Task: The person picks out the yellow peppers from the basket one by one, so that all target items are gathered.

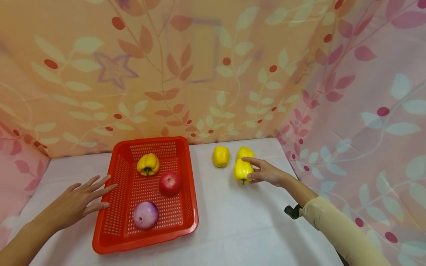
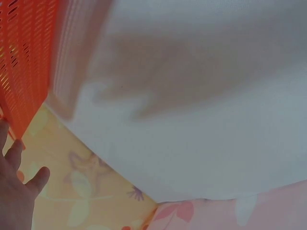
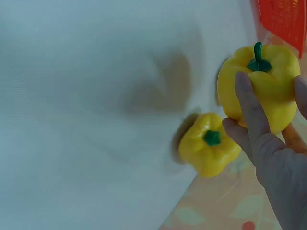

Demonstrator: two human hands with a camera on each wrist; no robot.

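Observation:
My right hand point(image 1: 267, 173) holds a yellow bell pepper point(image 1: 243, 170) from its right side, fingers and thumb spread about it. In the right wrist view the fingers point(image 3: 254, 108) lie across this pepper, whose green stem shows. Just behind it sits a second yellow bell pepper point(image 1: 245, 151), partly hidden, and a third yellow pepper point(image 1: 220, 156) stands to the left. The left hand point(image 1: 78, 203), fingers spread and fairly straight, is at the left rim of the red plastic basket point(image 1: 194, 207). In the left wrist view its fingertips are near the basket wall point(image 2: 29, 72).
Inside the basket are a yellow bell pepper point(image 1: 148, 164), a red round fruit point(image 1: 170, 183) and a purple onion point(image 1: 145, 215). A white cloth point(image 1: 229, 229) covers the table. Floral curtains point(image 1: 206, 103) hang behind and at both sides.

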